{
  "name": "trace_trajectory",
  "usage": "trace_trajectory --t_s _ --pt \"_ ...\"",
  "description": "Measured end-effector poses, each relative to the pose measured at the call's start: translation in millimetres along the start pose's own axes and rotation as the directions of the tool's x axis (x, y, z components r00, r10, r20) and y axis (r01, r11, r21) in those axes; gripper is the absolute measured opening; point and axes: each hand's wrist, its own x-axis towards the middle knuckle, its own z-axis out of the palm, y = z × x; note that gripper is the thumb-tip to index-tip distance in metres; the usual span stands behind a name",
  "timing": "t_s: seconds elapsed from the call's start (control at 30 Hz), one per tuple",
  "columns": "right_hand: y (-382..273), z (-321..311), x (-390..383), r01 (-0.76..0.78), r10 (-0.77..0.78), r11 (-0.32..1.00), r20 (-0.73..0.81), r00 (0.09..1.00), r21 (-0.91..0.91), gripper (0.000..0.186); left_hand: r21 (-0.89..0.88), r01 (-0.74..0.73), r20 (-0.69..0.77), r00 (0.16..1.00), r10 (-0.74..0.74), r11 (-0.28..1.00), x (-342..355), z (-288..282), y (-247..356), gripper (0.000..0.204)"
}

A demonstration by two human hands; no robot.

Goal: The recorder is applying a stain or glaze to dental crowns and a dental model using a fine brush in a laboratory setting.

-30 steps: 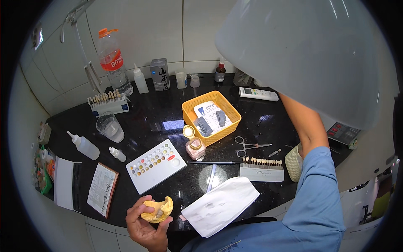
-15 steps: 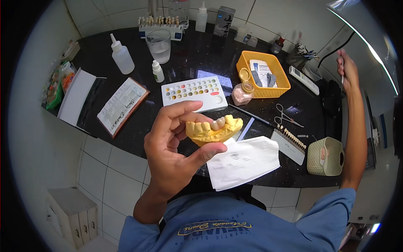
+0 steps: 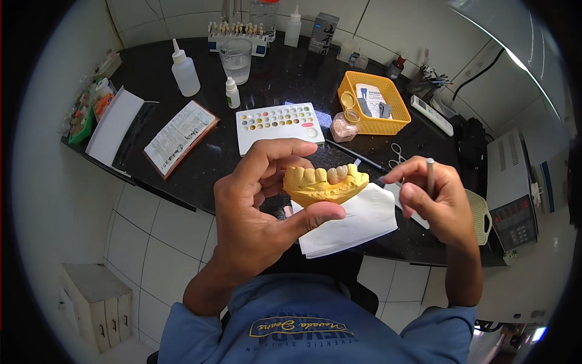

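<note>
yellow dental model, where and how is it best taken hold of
Probably by the lower base of the yellow dental model, coming from the left, as the left grip holds it: teeth line its upper edge, above a broad toothless body.

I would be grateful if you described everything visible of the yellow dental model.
The dental model looks like yellow plaster, matte, with a row of teeth along its top and an uneven, bumpy gum area below. Most teeth match the yellow base; two neighbouring ones right of centre are paler, greyish-white and shinier. It is held teeth upward above the table, in the left hand, thumb along its lower front and fingers around its left end and behind. Its back is hidden.
</note>
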Motion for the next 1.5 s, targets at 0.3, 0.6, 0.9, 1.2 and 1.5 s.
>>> trace_trajectory --t_s 0.3,0.6,0.9,1.2,1.5 --pt "21.7 37.4 6.7 0.062 -0.088 0.919 0.050 0.995 0.390 0.032 0.009 0.027 0.022 0.999 -0.027 1.000 -6.6 0.5 6.3 0.062" --pt "32.2 39.9 11.2 0.000 -0.063 0.863 0.108 0.992 0.505 0.023 0.054 0.008 0.057 0.998 -0.011 0.999 -6.8 3.9 3.5 0.060" --pt "41.7 48.0 -0.2 0.257 -0.215 0.895 -0.153 0.965 0.364 0.031 -0.416 0.102 0.012 0.994 -0.107 0.904 -14.9 24.7 -9.2 0.079" --pt "46.9 61.8 -9.7 0.504 -0.655 0.707 -0.191 0.731 -0.496 0.042 -0.611 0.386 0.159 0.915 -0.371 0.691 -46.2 39.1 -13.6 0.076" --pt "48.8 41.3 -34.3 0.529 -0.744 0.551 -0.091 0.662 -0.646 0.034 -0.687 0.435 0.204 0.885 -0.419 0.582 -48.1 42.0 -10.5 0.053"
